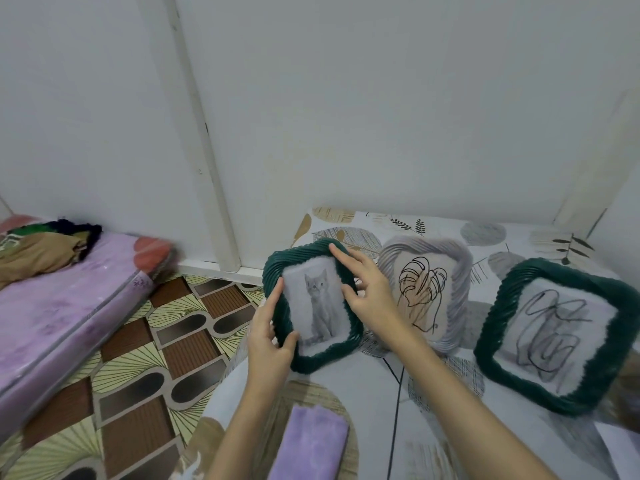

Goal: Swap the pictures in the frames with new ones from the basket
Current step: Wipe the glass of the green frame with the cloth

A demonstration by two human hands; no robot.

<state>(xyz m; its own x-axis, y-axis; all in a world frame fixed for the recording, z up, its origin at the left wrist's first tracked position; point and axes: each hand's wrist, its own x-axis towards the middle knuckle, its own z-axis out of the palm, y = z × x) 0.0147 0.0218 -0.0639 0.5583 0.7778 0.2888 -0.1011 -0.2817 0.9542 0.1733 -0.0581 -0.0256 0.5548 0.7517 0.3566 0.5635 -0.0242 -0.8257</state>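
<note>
A dark green twisted frame (304,358) with a grey kitten picture (317,303) stands at the left of the patterned surface. My left hand (270,337) grips its left and lower edge, thumb on the front. My right hand (363,289) holds its right edge, index finger stretched to the top rim. Right of it stands a grey frame (453,268) with a line-drawn leaf picture (420,292). Further right, a second green frame (498,337) holds a black scribble picture (550,341). No basket is in view.
A folded purple cloth (308,445) lies near the front edge of the leaf-patterned cover (381,393). A sheet of white paper (620,445) pokes in at lower right. A purple mattress (59,306) with clothes lies left, across a patterned floor (138,375). White walls stand close behind.
</note>
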